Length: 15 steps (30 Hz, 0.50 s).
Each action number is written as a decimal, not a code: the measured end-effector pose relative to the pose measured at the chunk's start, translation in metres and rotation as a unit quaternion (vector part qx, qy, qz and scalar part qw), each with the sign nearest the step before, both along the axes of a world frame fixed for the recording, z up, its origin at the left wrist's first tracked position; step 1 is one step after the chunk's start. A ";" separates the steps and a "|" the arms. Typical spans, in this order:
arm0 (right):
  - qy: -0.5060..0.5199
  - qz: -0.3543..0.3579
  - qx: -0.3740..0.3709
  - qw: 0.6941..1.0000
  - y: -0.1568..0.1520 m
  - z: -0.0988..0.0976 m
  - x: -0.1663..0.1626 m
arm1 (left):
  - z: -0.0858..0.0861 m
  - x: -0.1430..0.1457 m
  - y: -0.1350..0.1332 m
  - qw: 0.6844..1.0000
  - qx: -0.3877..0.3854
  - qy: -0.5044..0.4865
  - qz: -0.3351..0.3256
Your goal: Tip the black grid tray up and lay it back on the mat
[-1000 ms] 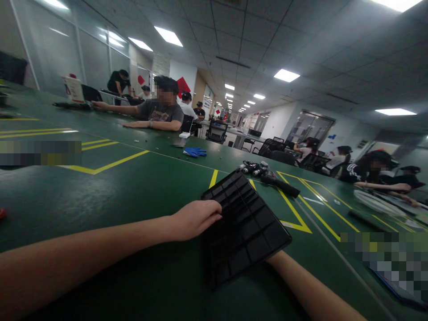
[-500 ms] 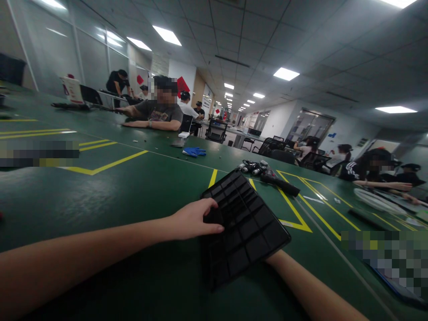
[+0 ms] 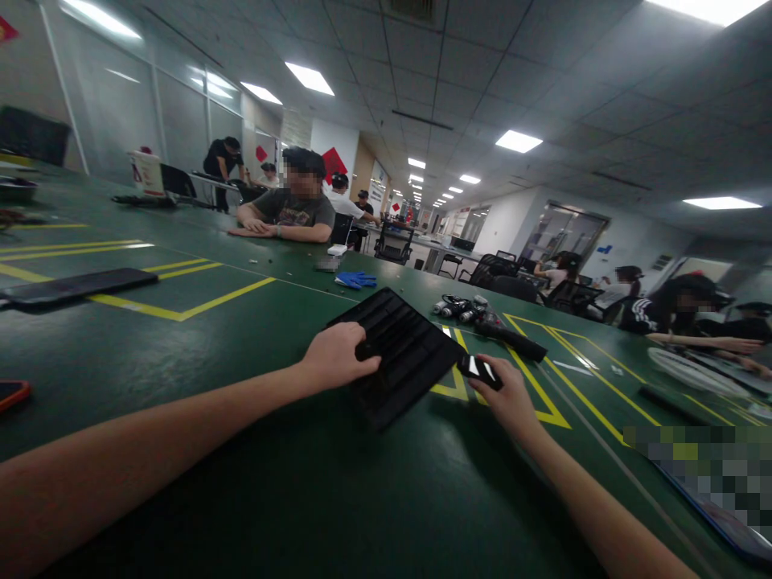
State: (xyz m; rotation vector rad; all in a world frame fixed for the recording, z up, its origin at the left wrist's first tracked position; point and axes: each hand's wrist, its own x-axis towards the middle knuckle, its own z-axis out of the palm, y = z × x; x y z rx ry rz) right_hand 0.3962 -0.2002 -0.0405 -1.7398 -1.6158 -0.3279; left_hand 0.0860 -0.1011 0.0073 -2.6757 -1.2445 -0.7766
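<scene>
A black compartment tray [image 3: 401, 346] lies nearly flat on the green table [image 3: 241, 338], just ahead of me. My left hand [image 3: 338, 358] grips its near left edge, fingers curled over the rim. My right hand [image 3: 503, 394] sits to the right of the tray, closed around a small black object with a shiny face [image 3: 479, 370]. Both forearms reach in from the bottom of the view.
Yellow lines mark the table. Black cylindrical parts and a black handle [image 3: 512, 342] lie beyond the tray, blue gloves [image 3: 355, 279] farther back. A dark flat device [image 3: 78, 285] lies at left. Other people sit at the far side and at right.
The tray, which stood tilted up on my right forearm, has come down nearly flat on the table. My right hand has come out from beneath it and now holds a small object.
</scene>
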 end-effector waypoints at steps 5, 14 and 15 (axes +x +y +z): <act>-0.060 -0.154 -0.076 0.983 -0.008 -0.003 0.056 | -0.002 -0.025 0.056 0.983 -0.035 0.059 0.169; -0.138 -0.230 -0.140 0.953 -0.013 -0.009 0.054 | 0.003 -0.040 0.075 0.976 -0.038 0.050 0.208; -0.163 -0.234 -0.109 0.952 -0.013 -0.008 0.049 | 0.004 -0.039 0.070 0.979 -0.016 0.039 0.197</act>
